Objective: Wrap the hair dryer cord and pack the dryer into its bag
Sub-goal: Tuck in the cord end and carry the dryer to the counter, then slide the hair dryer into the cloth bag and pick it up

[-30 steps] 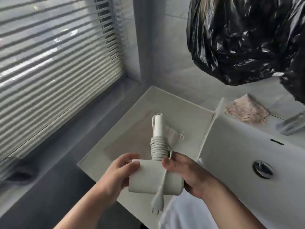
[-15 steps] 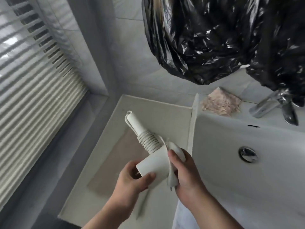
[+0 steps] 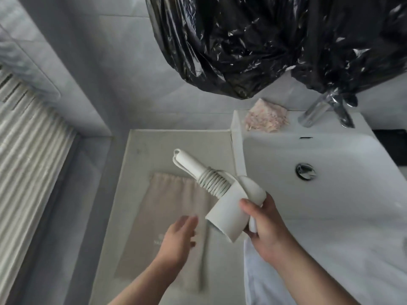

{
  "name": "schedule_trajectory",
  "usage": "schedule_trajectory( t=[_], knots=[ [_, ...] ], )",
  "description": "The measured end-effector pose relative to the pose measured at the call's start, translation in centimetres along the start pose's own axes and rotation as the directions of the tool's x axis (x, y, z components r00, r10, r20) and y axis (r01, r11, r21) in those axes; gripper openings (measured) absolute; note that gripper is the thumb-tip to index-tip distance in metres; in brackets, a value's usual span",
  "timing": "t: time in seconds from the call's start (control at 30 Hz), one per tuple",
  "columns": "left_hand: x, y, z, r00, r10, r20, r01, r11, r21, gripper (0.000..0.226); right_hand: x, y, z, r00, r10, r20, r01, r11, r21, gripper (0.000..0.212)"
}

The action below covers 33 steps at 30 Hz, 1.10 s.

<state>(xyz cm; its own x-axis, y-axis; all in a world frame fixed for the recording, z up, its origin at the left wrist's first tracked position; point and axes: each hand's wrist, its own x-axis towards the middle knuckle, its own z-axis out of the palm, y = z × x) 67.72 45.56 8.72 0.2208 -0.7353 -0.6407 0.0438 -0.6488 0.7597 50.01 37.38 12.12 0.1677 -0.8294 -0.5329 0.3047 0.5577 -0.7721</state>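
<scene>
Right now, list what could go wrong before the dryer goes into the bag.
1. Only the right hand holds the dryer, above the counter's edge by the sink; a slip could drop it.
2. The cord coils look unsecured and might unwind.
3. The bag lies flat; the left hand alone may struggle to open it.

We hold the white hair dryer (image 3: pixel 226 213) by its barrel in our right hand (image 3: pixel 267 230), handle pointing up and away to the left. The cord (image 3: pixel 212 180) is coiled tightly around the handle. Our left hand (image 3: pixel 176 241) is open, fingers spread, above the beige bag (image 3: pixel 163 219) lying flat on the worktop (image 3: pixel 136 155). The white sink (image 3: pixel 343 194) stands just beside it; black plastic sheeting (image 3: pixel 264 40) hangs above.
</scene>
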Motion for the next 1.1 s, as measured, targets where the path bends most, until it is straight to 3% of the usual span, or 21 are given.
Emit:
schedule_trajectory(
  t=[0.03,0.07,0.13,0.23,0.37,0.53,0.57,0.7,0.87,0.97,1.1],
  knots=[
    [0.8,-1.2,-0.2,0.997,-0.056,-0.059,0.070,0.961,0.267,0.069,-0.1,0.1,-0.4,1.000,-0.007,-0.024,0.007,1.000,-0.005,0.068],
    [1.7,-2.8,-0.5,0.991,-0.084,-0.100,0.124,0.846,0.518,0.076,-0.2,0.2,-0.7,0.999,-0.014,-0.041,0.014,1.000,-0.006,0.068],
    [3.0,-6.6,-1.3,0.994,-0.067,-0.086,0.109,0.631,0.768,0.085,-0.5,0.4,-1.1,0.997,-0.029,-0.074,0.029,1.000,-0.006,0.067],
    [4.2,-10.4,-2.9,1.000,0.011,0.006,-0.010,0.395,0.918,0.078,-1.2,0.3,-1.3,0.993,-0.054,-0.104,0.051,0.998,-0.033,0.059],
    [7.1,-9.3,-5.2,0.993,0.063,0.099,-0.114,0.323,0.940,0.068,-2.3,-0.1,-2.0,0.989,-0.075,-0.126,0.071,0.997,-0.042,0.060],
    [12.1,-6.5,-8.0,0.979,0.110,0.172,-0.184,0.109,0.977,0.071,-3.2,0.3,-3.1,0.979,-0.091,-0.184,0.081,0.995,-0.060,0.074],
    [12.6,-6.1,-8.1,0.974,0.143,0.177,-0.194,0.113,0.975,0.067,-3.4,0.5,-3.3,0.977,-0.091,-0.192,0.079,0.994,-0.072,0.073],
    [10.8,-5.1,-4.2,0.941,0.318,0.114,-0.219,0.318,0.923,0.049,-4.0,1.6,-4.3,0.965,-0.078,-0.249,0.063,0.996,-0.068,0.077],
    [7.0,-6.5,2.7,0.959,0.201,0.198,-0.260,0.362,0.895,0.065,-4.9,2.3,-5.4,0.957,-0.062,-0.284,0.047,0.997,-0.059,0.071],
    [7.9,-7.0,3.2,0.972,0.158,0.175,-0.222,0.359,0.907,0.047,-6.0,2.4,-6.2,0.954,-0.045,-0.298,0.026,0.997,-0.069,0.064],
    [9.7,-5.8,1.2,0.976,0.126,0.178,-0.218,0.496,0.840,0.023,-8.4,2.7,-7.4,0.952,-0.016,-0.307,-0.009,0.997,-0.078,0.055]
  ],
)
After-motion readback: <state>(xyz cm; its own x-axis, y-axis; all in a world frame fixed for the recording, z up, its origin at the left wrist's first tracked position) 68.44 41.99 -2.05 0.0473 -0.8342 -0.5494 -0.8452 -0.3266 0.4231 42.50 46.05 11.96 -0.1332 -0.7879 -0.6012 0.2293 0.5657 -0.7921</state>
